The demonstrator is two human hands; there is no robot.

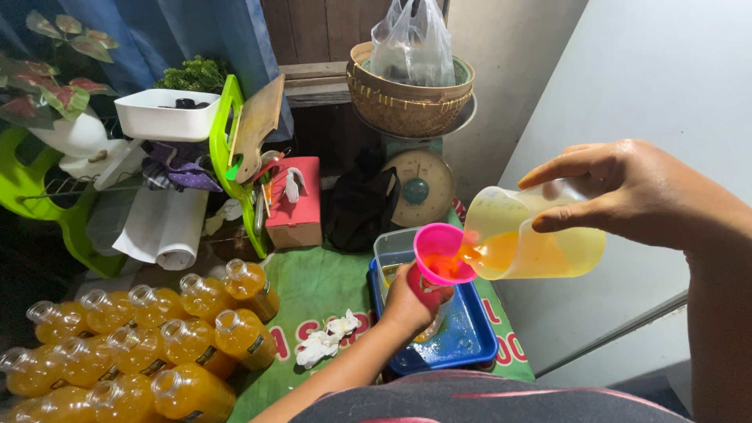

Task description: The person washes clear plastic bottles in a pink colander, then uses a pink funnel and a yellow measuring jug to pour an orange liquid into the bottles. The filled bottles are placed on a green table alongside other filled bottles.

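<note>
Filled bottles of orange juice (157, 337) lie clustered at my far left. My left hand (407, 301) is wrapped around a bottle under the pink funnel (440, 252), over the blue tray (470, 337). My right hand (627, 192) clamps the tilted measuring jug (533, 239), pouring juice into the funnel.

Premises: an informal home drink-making corner, worked at floor level. At 7 o'clock, a cluster of filled plastic bottles (133, 345) of orange juice lies uncapped on a green printed mat (313, 290). At 12 o'clock, a dial weighing scale (419, 184) carries a woven basket (403, 98) with a plastic bag (411, 43). At 10 o'clock, a wire rack (70, 184) holds a white tub (164, 117), a wooden chopping board (257, 125) and cloths. Potted plants (47, 86), a blue curtain (204, 31) and plain walls (650, 70) indicate domestic, not commercial, premises.
</note>
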